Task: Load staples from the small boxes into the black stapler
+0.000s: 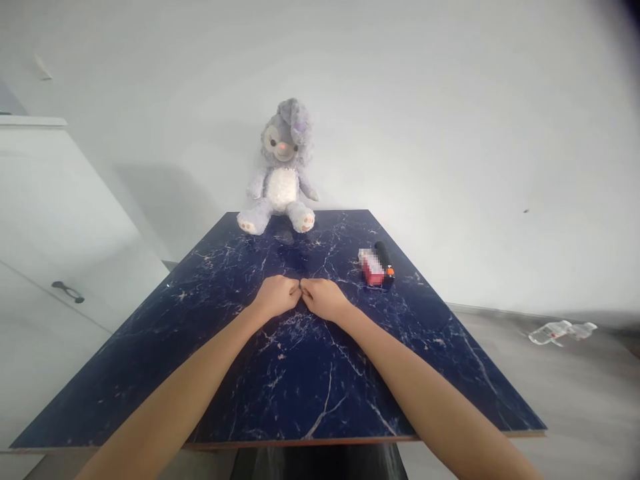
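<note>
My left hand (278,295) is closed in a fist over the middle of the dark blue marbled table (320,393). Knuckles against it, my right hand (324,298) is curled into a fist too. Nothing shows sticking out of either one. Beyond them, a grey plush toy (283,173) with a white belly sits upright at the far edge, leaning near the wall. To the right of my right hand lie a red and white box (371,268), its surface blurred out, and a black object with an orange part (385,257) beside it.
A white cabinet (55,220) with a dark handle (69,291) stands left of the table. Clear plastic packaging or bottles (560,331) lie on the floor at right. Behind the table rises a pale wall (425,100). Something black (320,463) shows below the front edge.
</note>
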The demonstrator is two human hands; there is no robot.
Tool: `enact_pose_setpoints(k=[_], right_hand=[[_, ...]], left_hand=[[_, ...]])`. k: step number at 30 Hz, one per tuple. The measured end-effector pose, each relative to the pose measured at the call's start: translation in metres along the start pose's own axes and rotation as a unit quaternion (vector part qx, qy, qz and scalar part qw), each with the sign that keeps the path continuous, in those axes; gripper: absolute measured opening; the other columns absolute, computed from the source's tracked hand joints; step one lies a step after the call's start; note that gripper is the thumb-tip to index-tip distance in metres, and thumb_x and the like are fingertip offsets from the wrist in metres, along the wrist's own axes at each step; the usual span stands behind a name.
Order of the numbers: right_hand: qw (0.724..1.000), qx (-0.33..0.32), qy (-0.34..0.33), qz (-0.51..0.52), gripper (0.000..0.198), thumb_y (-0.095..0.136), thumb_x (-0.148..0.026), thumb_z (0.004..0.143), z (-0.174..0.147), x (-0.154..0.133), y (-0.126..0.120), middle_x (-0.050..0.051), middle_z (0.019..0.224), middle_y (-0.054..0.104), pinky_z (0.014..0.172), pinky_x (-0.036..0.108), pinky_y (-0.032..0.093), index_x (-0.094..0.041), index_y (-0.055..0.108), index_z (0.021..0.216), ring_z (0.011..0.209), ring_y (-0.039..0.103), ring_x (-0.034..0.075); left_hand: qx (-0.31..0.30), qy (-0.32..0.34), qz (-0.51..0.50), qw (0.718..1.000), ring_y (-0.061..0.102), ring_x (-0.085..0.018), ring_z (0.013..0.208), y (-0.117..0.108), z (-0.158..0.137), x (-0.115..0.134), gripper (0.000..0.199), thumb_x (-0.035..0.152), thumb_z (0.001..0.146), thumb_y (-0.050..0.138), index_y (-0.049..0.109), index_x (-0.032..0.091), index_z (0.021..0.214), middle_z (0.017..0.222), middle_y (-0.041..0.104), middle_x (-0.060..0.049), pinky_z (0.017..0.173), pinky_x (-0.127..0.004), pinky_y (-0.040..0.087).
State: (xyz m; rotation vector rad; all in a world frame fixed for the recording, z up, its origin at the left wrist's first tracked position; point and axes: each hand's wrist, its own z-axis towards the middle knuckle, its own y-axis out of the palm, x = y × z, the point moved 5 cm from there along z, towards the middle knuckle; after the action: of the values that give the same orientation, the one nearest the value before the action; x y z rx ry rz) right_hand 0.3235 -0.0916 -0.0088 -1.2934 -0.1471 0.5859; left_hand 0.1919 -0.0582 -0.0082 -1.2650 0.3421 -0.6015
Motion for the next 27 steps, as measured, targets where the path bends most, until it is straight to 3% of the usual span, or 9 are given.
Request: enact_pose_setpoints(k=[7, 13, 15, 17, 20, 22, 24, 25, 27], right_hand=[[0.999, -0.008, -0.024, 0.047, 0.010, 0.050, -0.016, 0.088, -0.005, 0.001, -0.008, 0.001, 0.077, 0.061, 0.065, 0.026, 0.029, -0.021, 0.053, 0.080, 0.071, 0.053, 0.015], [0.998, -0.006, -0.020, 0.055, 0.008, 0.051, -0.016, 0.086, -0.010, -0.003, -0.014, 0.002, 0.081, 0.061, 0.067, 0.027, 0.033, -0.021, 0.057, 0.083, 0.073, 0.052, 0.016], [0.998, 0.030, -0.030, 0.053, 0.010, 0.053, -0.018, 0.086, -0.010, -0.001, -0.027, 0.004, 0.089, 0.062, 0.075, 0.028, 0.038, -0.021, 0.061, 0.092, 0.084, 0.054, 0.019], [0.993, 0.111, -0.015, 0.038, 0.021, 0.053, -0.021, 0.087, -0.012, 0.009, -0.050, 0.008, 0.103, 0.062, 0.090, 0.032, 0.039, -0.020, 0.062, 0.106, 0.101, 0.053, 0.023], [0.958, 0.257, 0.129, -0.014, 0.035, 0.046, -0.026, 0.092, -0.024, 0.047, -0.088, 0.014, 0.121, 0.058, 0.105, 0.042, 0.032, -0.017, 0.058, 0.124, 0.118, 0.046, 0.029], [0.901, 0.320, 0.289, -0.047, 0.049, 0.042, -0.031, 0.094, -0.041, 0.080, -0.103, 0.020, 0.134, 0.051, 0.106, 0.049, 0.029, -0.013, 0.046, 0.140, 0.126, 0.042, 0.035], [0.844, 0.310, 0.436, -0.050, 0.066, 0.041, -0.038, 0.094, -0.060, 0.111, -0.105, 0.028, 0.142, 0.043, 0.105, 0.054, 0.030, -0.004, 0.029, 0.150, 0.130, 0.040, 0.041], [0.830, 0.266, 0.489, -0.034, 0.069, 0.038, -0.041, 0.095, -0.066, 0.125, -0.100, 0.031, 0.144, 0.041, 0.104, 0.055, 0.031, -0.001, 0.027, 0.150, 0.131, 0.040, 0.042], [0.834, 0.170, 0.525, 0.018, 0.064, 0.033, -0.045, 0.096, -0.072, 0.145, -0.088, 0.032, 0.134, 0.051, 0.099, 0.052, 0.038, 0.000, 0.043, 0.140, 0.124, 0.051, 0.041]], left_hand=[[-0.003, -0.010, 0.000, 1.000, 0.057, -0.020, 0.058, -0.001, -0.006, 0.007, 0.039, 0.034, 0.090, 0.047, 0.056, 0.021, 0.055, 0.058, 0.061, -0.005, 0.057, -0.032, 0.024], [0.009, -0.016, -0.004, 1.000, 0.054, -0.019, 0.056, -0.001, -0.005, 0.005, 0.038, 0.034, 0.090, 0.049, 0.057, 0.021, 0.055, 0.058, 0.059, -0.005, 0.057, -0.031, 0.023], [0.022, -0.017, -0.012, 1.000, 0.050, -0.018, 0.054, -0.002, -0.004, 0.001, 0.038, 0.032, 0.089, 0.049, 0.053, 0.021, 0.053, 0.055, 0.056, -0.004, 0.057, -0.031, 0.022], [0.035, -0.022, -0.024, 0.999, 0.046, -0.017, 0.052, -0.003, -0.003, -0.006, 0.039, 0.033, 0.088, 0.049, 0.049, 0.021, 0.051, 0.051, 0.051, -0.002, 0.057, -0.031, 0.021], [0.058, -0.040, -0.030, 0.997, 0.041, -0.016, 0.051, -0.008, -0.004, -0.024, 0.039, 0.035, 0.089, 0.049, 0.044, 0.021, 0.052, 0.051, 0.046, -0.001, 0.057, -0.031, 0.020], [0.077, -0.060, -0.021, 0.995, 0.039, -0.016, 0.051, -0.015, -0.009, -0.042, 0.040, 0.037, 0.090, 0.047, 0.040, 0.021, 0.053, 0.051, 0.044, 0.000, 0.058, -0.031, 0.019], [0.090, -0.087, -0.013, 0.992, 0.036, -0.015, 0.050, -0.024, -0.017, -0.064, 0.043, 0.037, 0.089, 0.046, 0.035, 0.021, 0.052, 0.050, 0.039, 0.000, 0.058, -0.031, 0.018], [0.097, -0.100, -0.011, 0.990, 0.034, -0.015, 0.049, -0.028, -0.022, -0.075, 0.043, 0.036, 0.089, 0.046, 0.033, 0.021, 0.051, 0.049, 0.036, 0.001, 0.057, -0.031, 0.018], [0.109, -0.119, -0.008, 0.987, 0.031, -0.014, 0.048, -0.036, -0.033, -0.093, 0.043, 0.034, 0.087, 0.047, 0.028, 0.020, 0.051, 0.048, 0.032, 0.001, 0.057, -0.031, 0.017]])
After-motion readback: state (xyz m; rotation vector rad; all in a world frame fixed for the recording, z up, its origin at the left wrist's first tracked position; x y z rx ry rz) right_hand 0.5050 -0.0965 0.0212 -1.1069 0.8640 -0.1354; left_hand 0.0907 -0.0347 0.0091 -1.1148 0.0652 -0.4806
